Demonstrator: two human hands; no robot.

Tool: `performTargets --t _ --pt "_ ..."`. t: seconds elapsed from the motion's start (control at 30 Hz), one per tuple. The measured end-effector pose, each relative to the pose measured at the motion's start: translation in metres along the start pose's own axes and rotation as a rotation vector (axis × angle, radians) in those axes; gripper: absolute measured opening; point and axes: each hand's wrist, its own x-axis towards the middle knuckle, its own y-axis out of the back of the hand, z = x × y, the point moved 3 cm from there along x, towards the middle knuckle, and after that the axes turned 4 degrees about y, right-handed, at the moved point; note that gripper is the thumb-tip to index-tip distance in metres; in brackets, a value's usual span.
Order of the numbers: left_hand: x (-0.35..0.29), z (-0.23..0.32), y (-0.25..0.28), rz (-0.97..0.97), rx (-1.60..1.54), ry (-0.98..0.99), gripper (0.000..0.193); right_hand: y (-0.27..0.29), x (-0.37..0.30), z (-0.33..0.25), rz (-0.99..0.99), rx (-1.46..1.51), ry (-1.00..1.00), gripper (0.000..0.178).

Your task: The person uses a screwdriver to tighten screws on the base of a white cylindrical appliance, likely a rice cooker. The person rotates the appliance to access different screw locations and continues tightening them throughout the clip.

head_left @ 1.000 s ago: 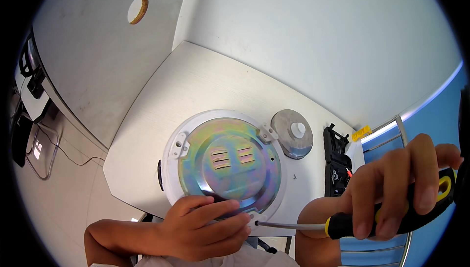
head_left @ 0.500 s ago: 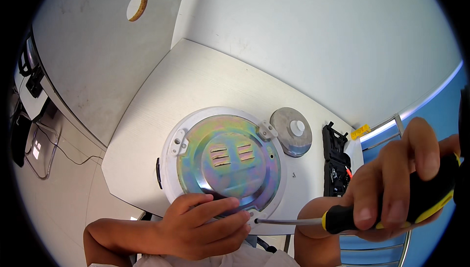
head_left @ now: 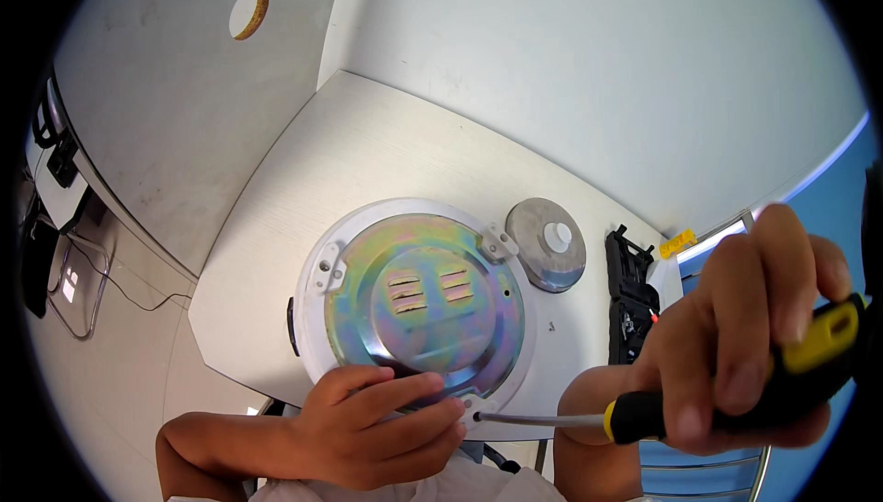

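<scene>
A round appliance with a white rim lies on the table, and an iridescent slotted metal plate covers its upward face. White mounting tabs stand at its edge. My left hand rests across the near edge, fingers stretched out and a little apart over the plate. Wrapped round the black and yellow handle of a screwdriver, my right hand is at the right. The screwdriver's shaft runs left, its tip in a hole of the nearest tab, just beside my left fingertips. Whether a screw sits in that hole is hidden.
Right of the appliance are a round grey metal part with a white knob and a tiny screw. Farther right an open black tool case lies near a yellow item. Pale panels rise behind the table.
The screwdriver handle has turned in my right hand, bringing a yellow section with a slot into sight. My right fingers have shifted. The tip stays at the tab; my left hand stays in place.
</scene>
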Motion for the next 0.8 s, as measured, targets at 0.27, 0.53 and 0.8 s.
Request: performTargets --t 0.27,0.53,0.8 --pt "-0.002 0.0 -0.001 -0.016 0.008 -0.011 0.02 0.004 0.012 -0.005 -0.285 0.089 -0.187 0.04" --pt "-0.001 0.0 -0.001 -0.016 0.009 -0.004 0.022 0.0 0.0 -0.002 -0.096 -0.018 -0.062 0.044" --pt "-0.001 0.001 -0.001 -0.006 0.022 -0.007 0.024 0.001 0.005 -0.005 -0.227 0.025 -0.185 0.036"
